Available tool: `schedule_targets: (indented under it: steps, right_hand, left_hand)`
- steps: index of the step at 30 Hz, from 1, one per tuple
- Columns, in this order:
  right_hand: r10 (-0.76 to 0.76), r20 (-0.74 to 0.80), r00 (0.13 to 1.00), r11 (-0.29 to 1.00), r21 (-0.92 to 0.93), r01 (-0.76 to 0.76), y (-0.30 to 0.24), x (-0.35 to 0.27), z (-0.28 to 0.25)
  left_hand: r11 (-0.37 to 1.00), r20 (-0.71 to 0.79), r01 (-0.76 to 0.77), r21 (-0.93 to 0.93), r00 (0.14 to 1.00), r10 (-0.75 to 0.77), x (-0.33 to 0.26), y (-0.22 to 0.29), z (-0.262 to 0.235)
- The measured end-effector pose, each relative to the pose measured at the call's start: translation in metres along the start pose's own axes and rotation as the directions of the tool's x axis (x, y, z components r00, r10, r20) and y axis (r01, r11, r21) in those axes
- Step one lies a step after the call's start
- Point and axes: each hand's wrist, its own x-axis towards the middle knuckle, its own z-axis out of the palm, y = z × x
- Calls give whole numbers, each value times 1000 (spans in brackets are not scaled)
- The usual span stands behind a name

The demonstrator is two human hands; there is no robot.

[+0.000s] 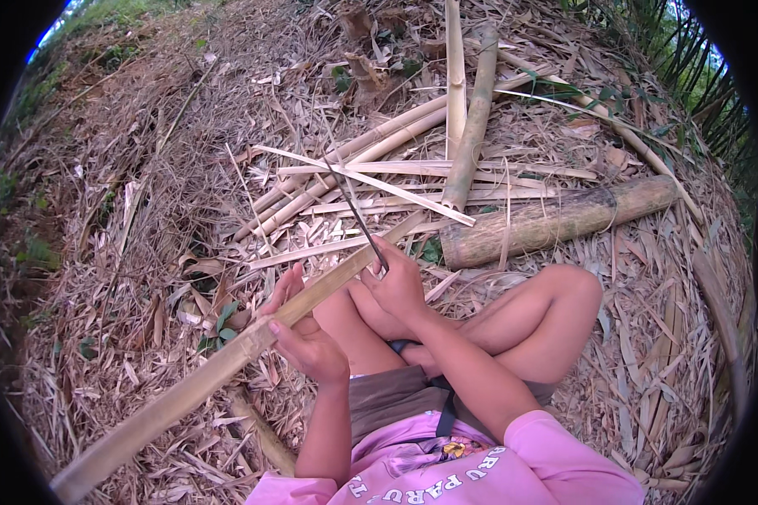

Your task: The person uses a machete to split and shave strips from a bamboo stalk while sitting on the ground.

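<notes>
A long split bamboo strip [185, 398] slants across my lap, from the lower left up past my knees. My left hand [313, 347] is closed round it near a node, thumb on the near side and fingers on the far side. In my right hand [398, 284] is a knife [360, 220] with a long, narrow, dark blade pointing up and away. The blade is seen nearly edge-on, and its handle is mostly hidden in my fist. My right hand is beside the strip's upper part; whether the blade touches the strip I cannot tell.
Thin bamboo slats [396, 187] lie crossed ahead of my legs. A thick bamboo log [556, 220] lies to the right, with a thinner pole [473, 126] near its left end. Stumps [369, 74] stand farther off. Dry leaves and shavings cover the ground.
</notes>
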Motion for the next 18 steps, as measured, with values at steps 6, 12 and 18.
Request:
schedule_targets:
  steps: [6, 12, 18]
  right_hand:
    - [25, 101, 995, 999, -38, -21, -23, -4, -4]
    - [-48, 112, 993, 999, -18, 50, -43, -11, -16]
    - [-156, 167, 974, 988, 25, 154, -73, 10, -46]
  left_hand:
    - [999, -30, 32, -10, 999, -32, -4, 19, -22]
    - [994, -28, 24, -109, 999, -27, 34, 40, -25]
    - [972, -20, 103, -211, 994, -110, 46, 68, -9]
